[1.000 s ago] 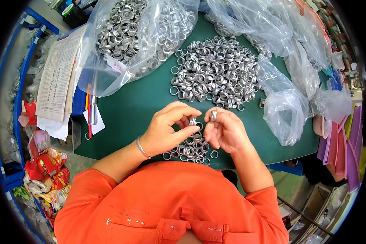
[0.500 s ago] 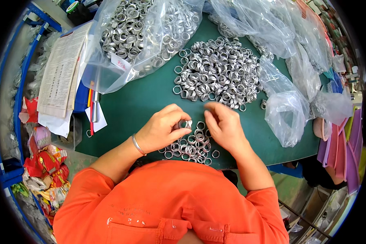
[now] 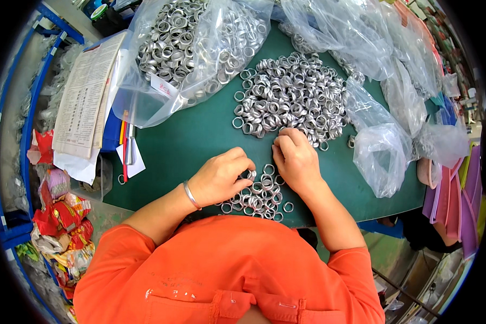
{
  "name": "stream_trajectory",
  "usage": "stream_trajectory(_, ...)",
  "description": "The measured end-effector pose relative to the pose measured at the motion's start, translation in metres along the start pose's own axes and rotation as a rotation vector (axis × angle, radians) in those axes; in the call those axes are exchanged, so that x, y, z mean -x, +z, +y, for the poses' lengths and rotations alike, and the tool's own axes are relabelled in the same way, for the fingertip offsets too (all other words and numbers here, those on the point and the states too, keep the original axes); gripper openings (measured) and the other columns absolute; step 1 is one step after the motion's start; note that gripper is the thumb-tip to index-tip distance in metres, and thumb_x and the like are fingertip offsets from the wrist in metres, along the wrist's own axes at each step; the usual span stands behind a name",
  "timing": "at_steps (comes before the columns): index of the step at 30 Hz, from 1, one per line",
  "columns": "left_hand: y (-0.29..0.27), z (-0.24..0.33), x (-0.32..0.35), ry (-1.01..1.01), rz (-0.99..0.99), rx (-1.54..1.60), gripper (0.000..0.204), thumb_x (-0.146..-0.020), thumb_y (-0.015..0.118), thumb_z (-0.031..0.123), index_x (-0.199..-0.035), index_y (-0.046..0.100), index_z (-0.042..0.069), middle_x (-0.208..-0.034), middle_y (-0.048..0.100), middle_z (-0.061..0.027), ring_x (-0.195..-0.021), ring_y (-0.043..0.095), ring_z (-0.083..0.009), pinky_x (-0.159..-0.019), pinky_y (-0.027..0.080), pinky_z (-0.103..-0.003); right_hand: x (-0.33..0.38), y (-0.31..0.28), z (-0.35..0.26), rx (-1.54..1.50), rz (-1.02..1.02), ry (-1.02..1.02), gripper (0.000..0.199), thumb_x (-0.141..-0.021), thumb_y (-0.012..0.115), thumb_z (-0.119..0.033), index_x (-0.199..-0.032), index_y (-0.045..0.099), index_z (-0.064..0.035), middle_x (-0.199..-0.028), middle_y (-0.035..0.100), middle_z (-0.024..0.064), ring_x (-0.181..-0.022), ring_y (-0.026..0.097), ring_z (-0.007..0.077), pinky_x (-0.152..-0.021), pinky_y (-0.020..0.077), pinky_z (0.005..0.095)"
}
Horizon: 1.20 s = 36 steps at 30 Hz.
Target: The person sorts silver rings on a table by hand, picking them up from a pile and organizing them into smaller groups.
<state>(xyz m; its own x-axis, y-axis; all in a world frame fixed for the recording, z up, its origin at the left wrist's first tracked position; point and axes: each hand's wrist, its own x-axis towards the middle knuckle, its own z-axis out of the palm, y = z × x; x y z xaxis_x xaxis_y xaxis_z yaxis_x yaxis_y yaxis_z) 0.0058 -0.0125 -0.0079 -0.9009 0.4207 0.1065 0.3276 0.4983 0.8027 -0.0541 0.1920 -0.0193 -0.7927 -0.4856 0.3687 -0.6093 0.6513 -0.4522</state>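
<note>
Left hand fingers pinch a metal ring over the small ring pile at the tabletop's near edge; right hand fingers curl narrow, touching the large ring heap.

Silver metal rings on a green table, orange shirt, seemingly red-and-yellow wrappers.

Both hands palm-down, close together; left hand loosely curled, right hand fingers bent forward

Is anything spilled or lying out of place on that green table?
Mostly orderly. One metal ring lies apart from the big pile of rings, against an empty plastic bag; another stray ring sits by the table's left edge.
</note>
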Motion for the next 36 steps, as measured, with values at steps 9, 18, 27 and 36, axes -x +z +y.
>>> stream_trajectory(9,-0.002,0.001,0.0,-0.017,0.015,0.064,0.025,-0.075,0.075,0.003,-0.097,0.064,0.003,-0.088,0.053,-0.0055,-0.062,0.054,-0.0143,-0.058,0.047,-0.027,0.005,-0.018,0.001,-0.015,-0.218,0.11,0.024,-0.078,0.065,0.0,-0.101,0.06,-0.0005,-0.096,0.055,0.0142,-0.084,0.061,0.0359,-0.071,0.0517,0.0428)
stream_trajectory(18,-0.005,0.012,-0.008,0.013,0.099,0.158,0.027,-0.075,0.076,0.001,-0.1,0.065,0.001,-0.093,0.056,-0.0049,-0.064,0.054,-0.009,-0.058,0.046,-0.023,0.018,-0.023,-0.007,-0.925,-0.234,0.595,0.017,-0.09,0.06,0.003,-0.106,0.064,0.004,-0.086,0.068,0.0092,-0.074,0.068,0.0142,-0.065,0.0566,0.0251)
stream_trajectory(27,-0.008,0.019,-0.009,0.054,0.143,0.272,0.031,-0.074,0.077,0.0,-0.103,0.066,0.002,-0.095,0.057,-0.0048,-0.067,0.053,-0.0067,-0.058,0.046,-0.021,0.013,-0.034,-0.022,-1.43,-0.294,0.792,0.015,-0.091,0.056,0.0,-0.104,0.062,0.0049,-0.081,0.069,0.0115,-0.062,0.066,0.0132,-0.055,0.0561,0.0249)
stream_trajectory(36,-0.008,0.018,-0.007,0.038,0.137,0.305,0.031,-0.074,0.077,0.001,-0.104,0.066,0.002,-0.095,0.058,-0.0052,-0.067,0.053,-0.0068,-0.058,0.045,-0.021,0.013,-0.035,-0.021,-1.519,-0.368,0.904,0.02,-0.092,0.049,-0.003,-0.105,0.062,0.0055,-0.075,0.067,0.0126,-0.053,0.063,0.0138,-0.048,0.0528,0.0253)
